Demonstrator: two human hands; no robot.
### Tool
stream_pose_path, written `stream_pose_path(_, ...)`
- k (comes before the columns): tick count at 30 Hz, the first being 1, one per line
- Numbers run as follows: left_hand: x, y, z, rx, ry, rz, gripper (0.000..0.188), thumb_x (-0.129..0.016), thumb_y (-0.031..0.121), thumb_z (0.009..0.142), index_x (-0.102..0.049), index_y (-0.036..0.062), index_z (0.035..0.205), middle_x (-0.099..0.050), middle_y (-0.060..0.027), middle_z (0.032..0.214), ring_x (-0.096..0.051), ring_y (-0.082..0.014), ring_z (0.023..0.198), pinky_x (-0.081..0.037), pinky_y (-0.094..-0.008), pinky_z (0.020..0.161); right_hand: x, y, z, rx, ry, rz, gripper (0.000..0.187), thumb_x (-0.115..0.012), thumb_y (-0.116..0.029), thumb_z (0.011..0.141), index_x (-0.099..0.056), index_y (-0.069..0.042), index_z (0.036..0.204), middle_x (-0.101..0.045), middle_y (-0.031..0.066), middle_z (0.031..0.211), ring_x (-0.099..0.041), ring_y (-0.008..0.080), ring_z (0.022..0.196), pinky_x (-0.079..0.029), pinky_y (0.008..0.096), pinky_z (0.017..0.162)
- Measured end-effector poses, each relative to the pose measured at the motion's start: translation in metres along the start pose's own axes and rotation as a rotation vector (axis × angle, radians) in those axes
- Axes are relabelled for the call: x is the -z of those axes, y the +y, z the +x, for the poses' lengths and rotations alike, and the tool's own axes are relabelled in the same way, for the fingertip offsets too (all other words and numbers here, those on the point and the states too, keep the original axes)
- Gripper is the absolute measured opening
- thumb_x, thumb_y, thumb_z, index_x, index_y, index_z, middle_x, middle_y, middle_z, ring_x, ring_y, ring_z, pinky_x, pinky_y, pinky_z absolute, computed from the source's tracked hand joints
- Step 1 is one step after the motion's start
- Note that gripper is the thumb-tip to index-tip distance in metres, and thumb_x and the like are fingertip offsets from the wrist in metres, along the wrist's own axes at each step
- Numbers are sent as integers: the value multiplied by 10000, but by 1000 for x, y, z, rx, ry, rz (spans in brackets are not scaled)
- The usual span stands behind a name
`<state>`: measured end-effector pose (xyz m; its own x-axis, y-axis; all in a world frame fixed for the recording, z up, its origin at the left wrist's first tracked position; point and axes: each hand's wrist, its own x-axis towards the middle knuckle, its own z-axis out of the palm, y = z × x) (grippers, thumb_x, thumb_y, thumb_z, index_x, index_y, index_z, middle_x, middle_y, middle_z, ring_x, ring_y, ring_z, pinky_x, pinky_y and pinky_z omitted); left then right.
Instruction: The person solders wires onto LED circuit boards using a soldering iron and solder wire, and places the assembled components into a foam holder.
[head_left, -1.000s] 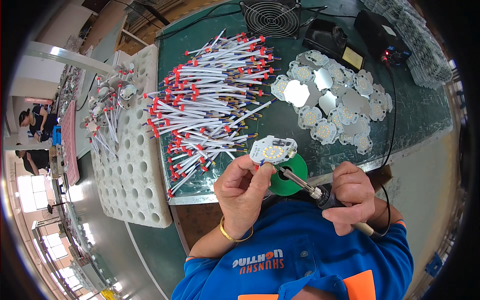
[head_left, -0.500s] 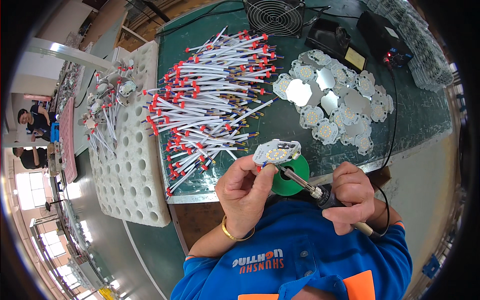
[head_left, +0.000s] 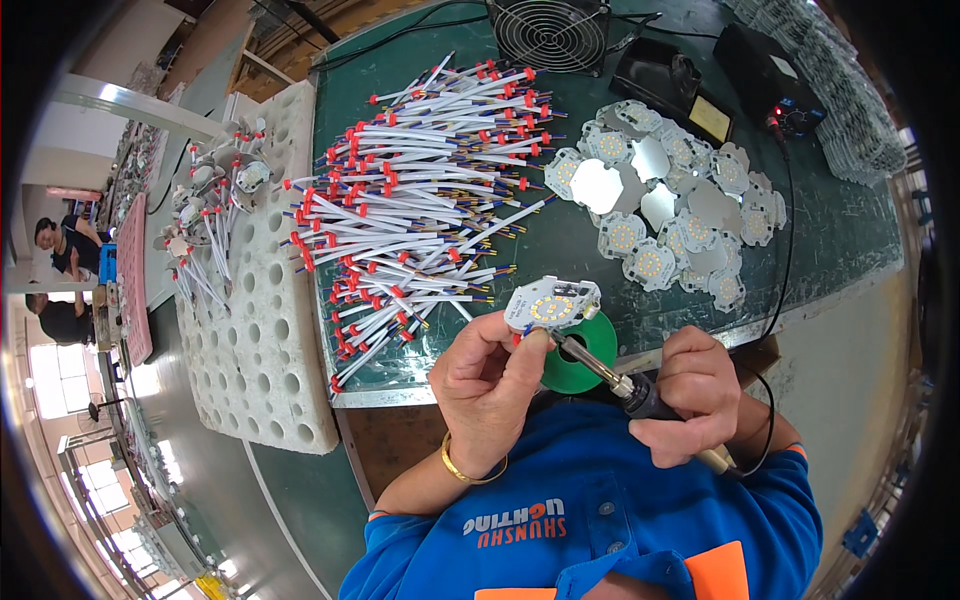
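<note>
Between the thumb and fingers of my left hand (head_left: 492, 380) is a white LED circuit board (head_left: 553, 303), held tilted, with a bit of red and blue wire at its near edge. My right hand (head_left: 690, 400) is wrapped round the dark handle of a soldering iron (head_left: 628, 388). Its metal tip reaches up to the board's near edge, close to my left thumb; whether it touches cannot be made out. Just behind the iron is a green spool (head_left: 580, 366), partly hidden by the board and the iron.
A heap of white cables with red collars (head_left: 420, 200) covers the middle of the green table (head_left: 560, 240). Loose LED boards (head_left: 690, 235) lie to the right. Behind stand a fan (head_left: 550, 35), a soldering station (head_left: 770, 85) and an iron stand (head_left: 655, 80). A holed foam block (head_left: 250, 350) lies left.
My right hand and the soldering iron have shifted slightly left, the tip staying by the board's edge. The left hand and board have barely moved.
</note>
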<state>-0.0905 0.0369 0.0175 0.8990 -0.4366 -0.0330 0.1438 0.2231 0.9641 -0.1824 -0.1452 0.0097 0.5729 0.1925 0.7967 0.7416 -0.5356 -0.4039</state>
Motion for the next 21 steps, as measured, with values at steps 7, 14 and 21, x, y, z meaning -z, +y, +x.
stream_pose_path(7,-1,1,2,25,23,3,74,-576,-29,827,-547,-3,890,-614,-38,795,-501,-11,640,-406,-150,519,-4,0,-2,70,-46,-164,225,-634,-84,574,-633,-177,779,-409,-42,564,-397,98,436,-351,251,512)
stream_pose_path(14,-1,6,10,118,47,-37,38,-590,29,821,-559,10,813,-621,-70,725,-488,-49,542,-363,-166,487,-7,4,-3,45,10,-77,242,-619,-59,577,-641,-142,803,-416,-14,567,-420,124,451,-370,270,504)
stream_pose_path(21,4,8,14,201,23,-124,56,-585,49,829,-556,30,785,-613,-60,719,-461,-42,531,-340,-156,478,0,4,2,2,90,-9,294,-577,-30,564,-643,-108,839,-416,14,594,-435,153,467,-387,291,496)
